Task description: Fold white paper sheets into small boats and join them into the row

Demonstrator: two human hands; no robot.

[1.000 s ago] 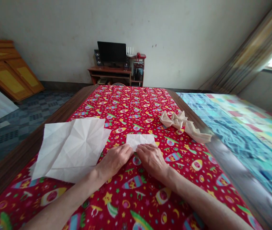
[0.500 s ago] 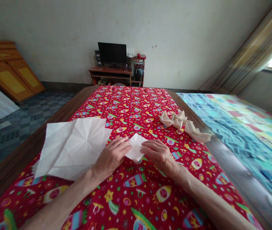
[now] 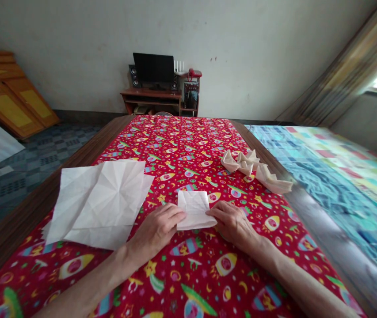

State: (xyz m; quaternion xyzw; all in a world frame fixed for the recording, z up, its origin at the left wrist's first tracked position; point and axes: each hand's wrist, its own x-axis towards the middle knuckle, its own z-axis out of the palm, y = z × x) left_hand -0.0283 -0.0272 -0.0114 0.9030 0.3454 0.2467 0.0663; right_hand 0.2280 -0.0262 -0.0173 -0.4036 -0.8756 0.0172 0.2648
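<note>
A small folded white paper (image 3: 194,208) lies flat on the red patterned tablecloth (image 3: 188,265). My left hand (image 3: 157,229) rests at its left edge, fingers curled and pressing on the paper's side. My right hand (image 3: 233,223) rests at its right edge, fingertips pinched on the paper's lower right corner. Both forearms reach in from the bottom of the view.
A stack of large creased white sheets (image 3: 97,201) lies left of my hands. Several folded beige paper shapes (image 3: 254,170) sit at the table's right edge. A bed with a blue patchwork cover (image 3: 334,176) stands to the right; a desk with a monitor (image 3: 155,68) stands by the far wall.
The small paper was lifted and turned between my hands, then laid flat again with its long side running away from me. Both hands shifted slightly nearer.
</note>
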